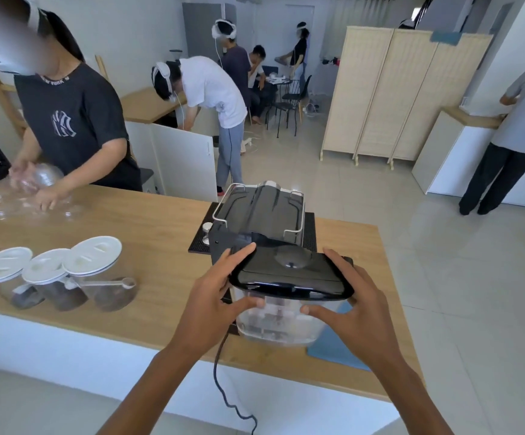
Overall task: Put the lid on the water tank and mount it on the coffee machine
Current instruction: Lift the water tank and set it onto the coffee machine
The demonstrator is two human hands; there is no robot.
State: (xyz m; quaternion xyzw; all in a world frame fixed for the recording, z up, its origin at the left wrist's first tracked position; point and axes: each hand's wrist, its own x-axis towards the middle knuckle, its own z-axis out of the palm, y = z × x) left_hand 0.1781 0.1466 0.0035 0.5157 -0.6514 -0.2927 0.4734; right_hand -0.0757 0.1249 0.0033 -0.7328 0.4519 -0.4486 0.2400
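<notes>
A clear plastic water tank (273,324) with a glossy black lid (289,274) on top is held just behind the coffee machine (258,215), tilted slightly. My left hand (214,302) grips the tank's left side, fingers over the lid's left end and thumb on the clear wall. On the right side, my right hand (355,312) holds the tank the same way. The black coffee machine stands on the wooden counter (148,233), its back facing me, with a wire rail around its top.
Three lidded jars (60,277) of coffee stand on the counter at left. A black power cord (220,378) hangs off the near edge. A blue cloth (333,346) lies under the tank. A person (66,127) handles clear plastic cups across the counter; others work farther back.
</notes>
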